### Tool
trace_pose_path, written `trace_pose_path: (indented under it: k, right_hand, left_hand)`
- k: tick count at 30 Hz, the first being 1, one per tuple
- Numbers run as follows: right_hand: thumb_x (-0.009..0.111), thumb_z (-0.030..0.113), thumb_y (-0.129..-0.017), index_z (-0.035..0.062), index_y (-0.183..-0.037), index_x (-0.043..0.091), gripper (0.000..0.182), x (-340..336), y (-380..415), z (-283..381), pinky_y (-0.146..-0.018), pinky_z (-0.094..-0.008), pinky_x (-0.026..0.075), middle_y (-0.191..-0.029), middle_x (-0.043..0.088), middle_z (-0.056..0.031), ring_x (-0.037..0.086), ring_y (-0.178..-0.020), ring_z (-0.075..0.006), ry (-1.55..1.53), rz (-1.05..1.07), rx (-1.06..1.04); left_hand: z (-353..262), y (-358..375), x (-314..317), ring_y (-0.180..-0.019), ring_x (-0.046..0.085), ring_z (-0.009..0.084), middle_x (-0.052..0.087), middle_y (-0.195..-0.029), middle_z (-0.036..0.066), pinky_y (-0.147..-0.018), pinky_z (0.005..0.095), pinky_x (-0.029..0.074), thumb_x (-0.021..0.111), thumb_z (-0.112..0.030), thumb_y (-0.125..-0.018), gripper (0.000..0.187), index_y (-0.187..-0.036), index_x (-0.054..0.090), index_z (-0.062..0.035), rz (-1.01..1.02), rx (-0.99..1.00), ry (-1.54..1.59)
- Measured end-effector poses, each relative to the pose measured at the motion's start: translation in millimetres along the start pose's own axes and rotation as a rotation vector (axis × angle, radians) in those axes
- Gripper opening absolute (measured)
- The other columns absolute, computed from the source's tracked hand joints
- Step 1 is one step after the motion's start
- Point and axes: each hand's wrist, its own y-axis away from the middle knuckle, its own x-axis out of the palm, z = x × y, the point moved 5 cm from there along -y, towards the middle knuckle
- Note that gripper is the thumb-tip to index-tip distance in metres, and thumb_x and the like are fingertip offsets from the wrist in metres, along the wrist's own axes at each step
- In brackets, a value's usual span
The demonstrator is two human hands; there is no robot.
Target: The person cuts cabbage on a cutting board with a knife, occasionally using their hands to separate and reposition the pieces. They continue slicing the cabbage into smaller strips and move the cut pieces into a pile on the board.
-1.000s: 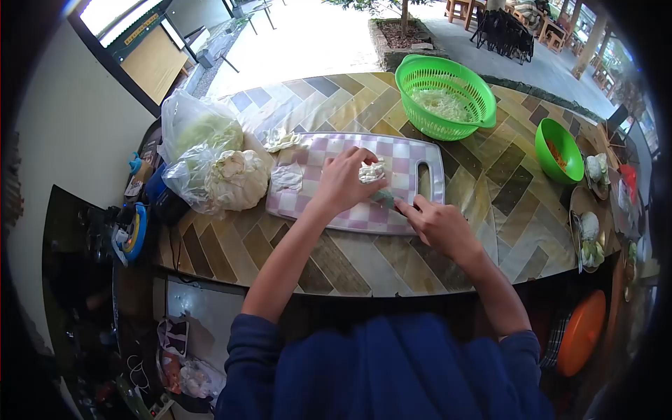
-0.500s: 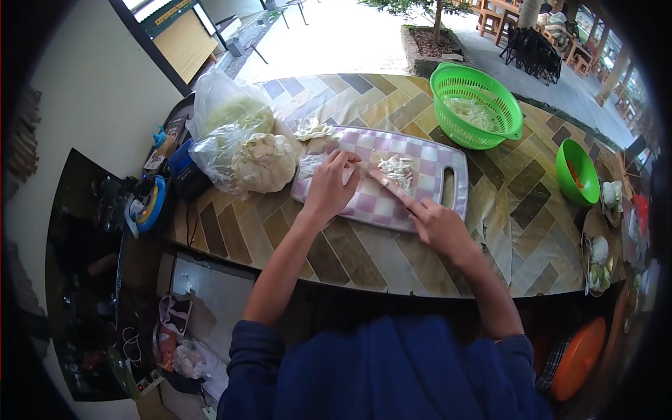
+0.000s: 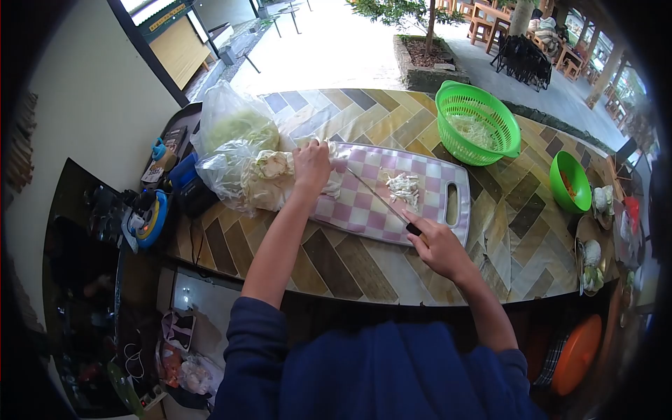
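Observation:
My right hand [image 3: 441,248] is wrapped round the black handle of a knife [image 3: 383,201], its blade slanting up-left over a pink-and-white checked cutting board [image 3: 367,218]. Just beyond the blade lies a small heap of shredded cabbage [image 3: 403,187]. At the board's far left corner, my left hand [image 3: 312,165] curls its fingers over pale cabbage leaf pieces [image 3: 332,148]; the fingertips are partly hidden. Touching distance to its left is a cabbage head [image 3: 269,171], next to a clear plastic bag [image 3: 227,140] with more greenish cabbage inside.
A green colander [image 3: 478,150] with shredded cabbage stands behind the board on the right. Farther right are a green bowl [image 3: 570,183] with orange shreds and plates of food [image 3: 592,253]. A blue tape dispenser-like object [image 3: 152,217] sits left, beside a dark blue item [image 3: 187,178].
My left hand has moved from the board up-left to the leaf pieces beside the cabbage head. My right hand has drawn the knife slightly back from the shredded heap.

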Motion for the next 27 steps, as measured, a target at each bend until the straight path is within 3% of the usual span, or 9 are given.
trace_pose_path:
  k: [3, 6, 10, 13, 16, 19, 20, 27]
  right_hand:
    - [0.06, 0.013, -0.091, 0.0078, -0.138, 0.051, 0.048, -7, 4, 1, -0.079, -0.0444, 0.049, -0.1, 0.064, -0.0236, 0.062, -0.087, -0.0415, -0.013, -0.032, 0.01]
    - [0.06, 0.012, -0.09, 0.007, -0.137, 0.051, 0.048, -9, 7, 0, -0.08, -0.044, 0.049, -0.099, 0.064, -0.0239, 0.061, -0.087, -0.0416, -0.054, -0.077, 0.022]
    - [0.061, 0.01, -0.089, 0.0054, -0.136, 0.052, 0.048, 0, 2, 4, -0.079, -0.0429, 0.049, -0.096, 0.065, -0.0243, 0.062, -0.085, -0.0411, -0.064, -0.086, 0.007]
    - [0.062, 0.01, -0.089, 0.0044, -0.135, 0.052, 0.048, 3, -3, 11, -0.08, -0.042, 0.049, -0.098, 0.065, -0.0249, 0.062, -0.086, -0.0412, -0.051, -0.055, 0.047]
    - [0.062, 0.01, -0.089, 0.0033, -0.135, 0.053, 0.047, 3, -3, 17, -0.082, -0.0409, 0.049, -0.102, 0.065, -0.0258, 0.063, -0.09, -0.0417, -0.1, -0.059, 0.098]
    - [0.062, 0.01, -0.089, 0.0022, -0.134, 0.053, 0.047, 9, 4, 18, -0.085, -0.0397, 0.049, -0.106, 0.065, -0.0268, 0.063, -0.095, -0.0418, -0.131, -0.123, 0.075]
    - [0.062, 0.01, -0.089, 0.0019, -0.134, 0.053, 0.046, 11, 7, 19, -0.087, -0.0393, 0.049, -0.107, 0.065, -0.0271, 0.064, -0.097, -0.0417, -0.134, -0.148, 0.058]
    - [0.062, 0.009, -0.09, 0.0014, -0.134, 0.053, 0.045, 24, 37, 19, -0.09, -0.037, 0.049, -0.115, 0.064, -0.0271, 0.064, -0.103, -0.0397, -0.147, -0.197, 0.138]
  left_hand:
    - [4, 0, -14, -0.102, 0.061, 0.0288, 0.063, -0.104, 0.012, -0.09, 0.0423, 0.045, 0.062, -0.008, -0.082, 0.014, -0.095, 0.067, -0.0034, -0.143, 0.065, 0.094]
    - [9, 13, -37, -0.103, 0.062, 0.0274, 0.064, -0.1, 0.009, -0.094, 0.0445, 0.042, 0.061, -0.008, -0.084, 0.017, -0.099, 0.069, -0.0066, -0.223, 0.123, 0.189]
    - [7, 30, -39, -0.106, 0.06, 0.025, 0.063, -0.102, 0.007, -0.102, 0.0442, 0.037, 0.061, -0.009, -0.085, 0.019, -0.102, 0.069, -0.0089, -0.102, 0.316, 0.01]
    - [0, 48, -41, -0.108, 0.059, 0.0238, 0.064, -0.103, 0.005, -0.103, 0.0426, 0.037, 0.065, -0.012, -0.083, 0.021, -0.104, 0.067, -0.0096, -0.186, 0.277, 0.054]
    - [-6, 62, -60, -0.108, 0.06, 0.0257, 0.064, -0.103, 0.007, -0.1, 0.044, 0.039, 0.068, -0.015, -0.083, 0.02, -0.102, 0.064, -0.0086, -0.291, 0.284, 0.243]
    - [-5, 78, -41, -0.101, 0.062, 0.0284, 0.064, -0.101, 0.009, -0.093, 0.0426, 0.044, 0.07, -0.02, -0.083, 0.023, -0.1, 0.063, -0.0069, 0.048, 0.228, 0.375]
    - [-2, 83, -27, -0.089, 0.066, 0.0282, 0.065, -0.1, 0.008, -0.084, 0.0428, 0.05, 0.071, -0.022, -0.083, 0.022, -0.099, 0.064, -0.0082, -0.027, 0.241, 0.361]
    - [4, 79, 3, -0.088, 0.066, 0.031, 0.066, -0.094, 0.01, -0.079, 0.0416, 0.052, 0.067, -0.021, -0.086, 0.018, -0.094, 0.066, -0.0056, -0.092, 0.204, 0.303]
